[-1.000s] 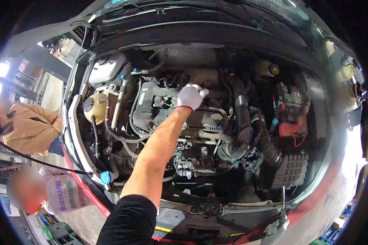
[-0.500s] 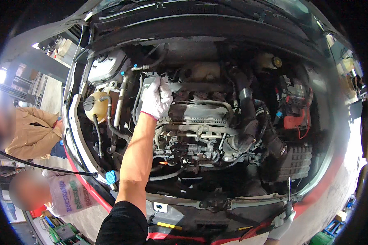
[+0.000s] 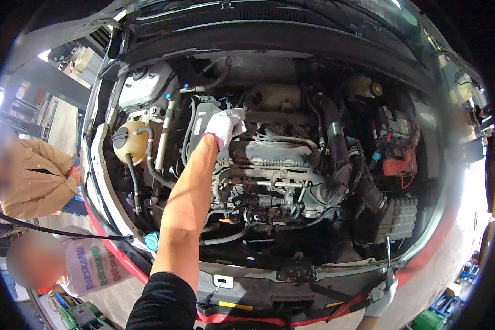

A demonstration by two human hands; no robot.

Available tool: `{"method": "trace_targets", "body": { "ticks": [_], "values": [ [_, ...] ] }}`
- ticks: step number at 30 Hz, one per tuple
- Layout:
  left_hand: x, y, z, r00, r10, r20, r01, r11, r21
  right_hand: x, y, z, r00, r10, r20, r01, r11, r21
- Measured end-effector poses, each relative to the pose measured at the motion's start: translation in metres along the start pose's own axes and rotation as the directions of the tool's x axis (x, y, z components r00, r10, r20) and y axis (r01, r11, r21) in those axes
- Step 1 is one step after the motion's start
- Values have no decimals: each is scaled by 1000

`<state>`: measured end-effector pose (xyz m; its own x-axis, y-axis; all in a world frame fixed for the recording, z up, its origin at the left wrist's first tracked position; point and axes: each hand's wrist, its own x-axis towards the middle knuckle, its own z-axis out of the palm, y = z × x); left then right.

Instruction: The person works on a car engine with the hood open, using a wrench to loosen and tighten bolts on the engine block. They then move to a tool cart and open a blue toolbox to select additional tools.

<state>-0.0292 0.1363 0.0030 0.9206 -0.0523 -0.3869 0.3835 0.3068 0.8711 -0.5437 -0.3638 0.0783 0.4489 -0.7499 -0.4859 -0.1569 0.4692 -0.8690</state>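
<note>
Observe left hand (image 3: 226,127) stretched forward over engine (image 3: 272,151), half-curled; cannot tell whether holding anything. Observe right hand (image 3: 383,297) low at right, wrapped around upright tool (image 3: 389,260).

There are two gloved grips (image 3: 224,127) (image 3: 384,294), one held tool (image 3: 389,258), one engine (image 3: 272,153), two bystanders (image 3: 41,179) (image 3: 88,263).

Dressed in a plain black sleeve (image 3: 164,300) over the left upper arm, ending near the elbow and leaving the forearm (image 3: 188,209) bare. Gloved in white on the left hand (image 3: 224,126), edged with a thin dark red band (image 3: 212,137) at the wrist. Gloved in greyish white on the right hand (image 3: 382,298), too small for finer detail.
</note>
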Motion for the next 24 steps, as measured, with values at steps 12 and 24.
{"method": "trace_targets", "body": {
  "ticks": [12, 24],
  "values": [
    [3, -13, 0, 962, 170, 215, -191, -146, 971, 4, 3, -15, 1000, -11, -9, 11, 1000, -10],
    [-19, 14, -19, 817, 576, 22, -188, 230, 955, 16, 6, -13, 992, 30, 121, -34, 999, 26]
  ]
}}
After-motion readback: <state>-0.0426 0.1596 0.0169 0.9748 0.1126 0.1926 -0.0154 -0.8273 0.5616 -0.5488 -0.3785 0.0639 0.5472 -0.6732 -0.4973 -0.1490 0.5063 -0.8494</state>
